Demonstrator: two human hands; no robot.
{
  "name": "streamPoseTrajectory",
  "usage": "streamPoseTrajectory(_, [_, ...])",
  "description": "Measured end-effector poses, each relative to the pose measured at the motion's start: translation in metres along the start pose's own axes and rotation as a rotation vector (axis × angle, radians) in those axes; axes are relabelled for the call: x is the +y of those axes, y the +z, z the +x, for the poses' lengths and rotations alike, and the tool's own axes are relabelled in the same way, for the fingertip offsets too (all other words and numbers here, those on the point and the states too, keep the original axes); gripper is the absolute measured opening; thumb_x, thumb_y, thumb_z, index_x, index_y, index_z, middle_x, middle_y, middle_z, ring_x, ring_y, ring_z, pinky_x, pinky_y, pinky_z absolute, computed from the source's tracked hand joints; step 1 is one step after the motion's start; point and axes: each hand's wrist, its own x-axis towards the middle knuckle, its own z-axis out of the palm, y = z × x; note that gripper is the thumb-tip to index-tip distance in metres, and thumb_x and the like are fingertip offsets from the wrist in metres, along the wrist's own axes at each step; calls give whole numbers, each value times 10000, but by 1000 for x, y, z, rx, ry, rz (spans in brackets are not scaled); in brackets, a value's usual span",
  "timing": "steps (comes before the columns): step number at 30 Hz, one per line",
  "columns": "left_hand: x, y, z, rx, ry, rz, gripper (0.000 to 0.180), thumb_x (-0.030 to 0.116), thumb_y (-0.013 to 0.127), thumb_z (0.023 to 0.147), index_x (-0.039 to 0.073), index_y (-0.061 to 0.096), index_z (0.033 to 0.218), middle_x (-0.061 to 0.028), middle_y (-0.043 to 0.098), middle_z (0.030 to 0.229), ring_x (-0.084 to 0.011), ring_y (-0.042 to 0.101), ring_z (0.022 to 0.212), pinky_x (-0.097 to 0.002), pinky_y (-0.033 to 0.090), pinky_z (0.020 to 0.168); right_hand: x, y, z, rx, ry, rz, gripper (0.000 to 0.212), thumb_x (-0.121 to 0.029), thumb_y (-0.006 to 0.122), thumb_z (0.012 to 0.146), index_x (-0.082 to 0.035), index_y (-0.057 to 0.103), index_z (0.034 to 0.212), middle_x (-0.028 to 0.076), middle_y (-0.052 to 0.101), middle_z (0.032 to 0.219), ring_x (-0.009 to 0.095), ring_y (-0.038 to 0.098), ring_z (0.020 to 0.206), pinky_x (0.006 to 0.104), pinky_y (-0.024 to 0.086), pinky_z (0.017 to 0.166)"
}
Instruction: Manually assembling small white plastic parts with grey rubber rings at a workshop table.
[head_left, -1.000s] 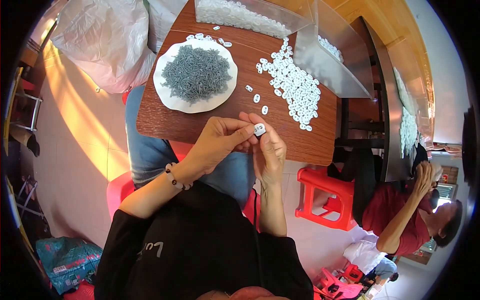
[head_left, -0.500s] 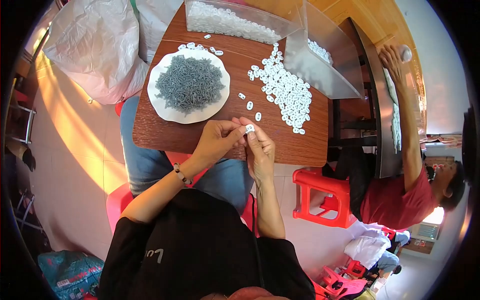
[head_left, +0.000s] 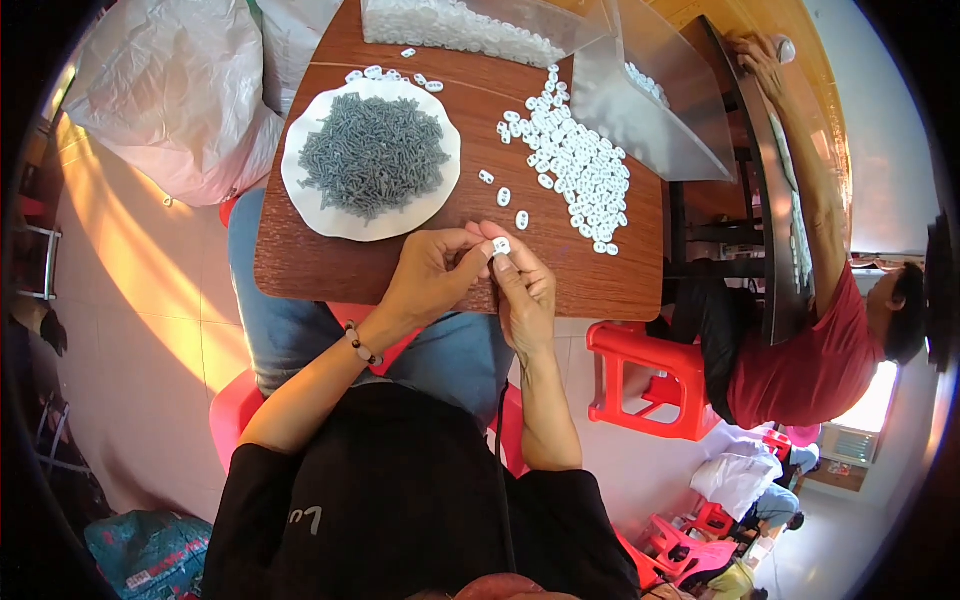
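Note:
Both my hands meet over the near edge of a small brown wooden table (head_left: 330, 265). My right hand (head_left: 525, 290) pinches a small white plastic piece (head_left: 501, 245) between thumb and fingers. My left hand (head_left: 430, 275), with a bead bracelet on the wrist, has its fingertips closed against the same piece. Just beyond lie a few loose white pieces (head_left: 503, 197). A white plate (head_left: 310, 205) heaped with small grey screws (head_left: 372, 152) sits on the table's left half. A spread pile of white pieces (head_left: 575, 165) covers the right half.
Clear plastic bins (head_left: 640, 105) with more white pieces stand at the table's far side. A large white plastic bag (head_left: 175, 95) is at the left. A red plastic stool (head_left: 650, 385) stands at the right, beside a person in a red shirt (head_left: 800, 350) reaching up.
My hands stay together on the white piece at the table's near edge. The person in the red shirt has raised an arm up along the right side.

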Motion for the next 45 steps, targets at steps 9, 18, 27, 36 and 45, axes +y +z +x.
streamPoseTrajectory(9, [0,2,0,19,90,12,154,93,594,920,-34,680,906,42,574,699,-4,444,603,-192,347,500,-1,-4,-1,-53,3,-3,407,-109,513,969,82,469,1327,247,524,1325,247,530,1213,353,380,1062])
streamPoseTrajectory(18, [-1,0,0,-15,105,3,156,92,583,927,-37,670,916,35,579,716,-16,464,640,-192,374,550,0,-7,0,-82,-8,22,418,-119,529,963,79,471,1326,244,518,1333,240,530,1207,354,384,1057])
streamPoseTrajectory(27, [8,6,-6,-1,107,72,190,156,594,944,-14,670,910,26,599,684,-10,503,616,-172,387,546,-2,-8,-2,-3,-64,-27,316,-155,528,989,72,590,1199,165,651,1154,156,623,999,277,499,878])
streamPoseTrajectory(36, [4,1,-6,2,95,122,224,170,592,950,-9,691,860,19,597,649,-17,489,588,-186,372,524,-97,-19,30,297,-384,-677,259,-129,536,973,49,635,1133,78,700,887,99,594,732,237,491,675])
streamPoseTrajectory(45, [6,6,-5,-6,129,114,204,139,600,939,-19,691,846,1,617,646,-31,513,593,-195,399,541,-206,-142,173,715,-583,-1578,345,-235,587,911,-22,638,1177,131,716,867,221,694,811,309,514,749])
